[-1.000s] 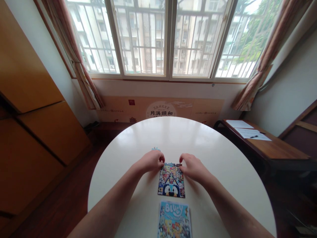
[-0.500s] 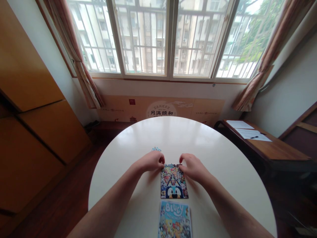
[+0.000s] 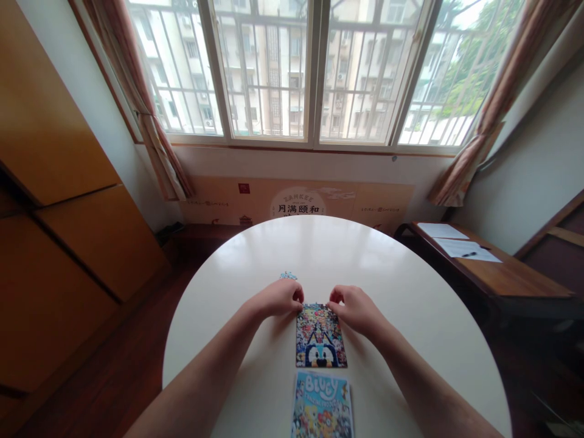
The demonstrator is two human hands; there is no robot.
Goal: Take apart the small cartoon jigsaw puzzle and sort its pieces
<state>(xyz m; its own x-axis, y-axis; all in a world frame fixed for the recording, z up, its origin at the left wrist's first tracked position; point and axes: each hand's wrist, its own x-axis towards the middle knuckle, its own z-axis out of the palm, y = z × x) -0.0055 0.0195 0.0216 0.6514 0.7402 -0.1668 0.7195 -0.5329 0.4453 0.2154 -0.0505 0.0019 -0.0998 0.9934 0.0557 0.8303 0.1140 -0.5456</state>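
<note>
A small colourful jigsaw puzzle (image 3: 320, 337) with a blue cartoon dog lies flat on the round white table (image 3: 410, 304). My left hand (image 3: 278, 298) rests curled at the puzzle's top left corner, fingertips touching its edge. At the top right corner sits my right hand (image 3: 353, 307), fingers curled and pinched against the edge. What the fingers hold, if anything, is hidden. Below the puzzle lies a picture card (image 3: 322, 404) printed "Bluey".
One loose blue puzzle piece (image 3: 288, 275) lies on the table just beyond my left hand. A wooden side desk (image 3: 506, 274) with papers (image 3: 456, 243) and a pen stands at the right. Wooden cabinets (image 3: 68, 201) line the left wall under the window.
The puzzle has been turned slightly and now lies squarer to the card; both hands stay at its top corners and barely moved.
</note>
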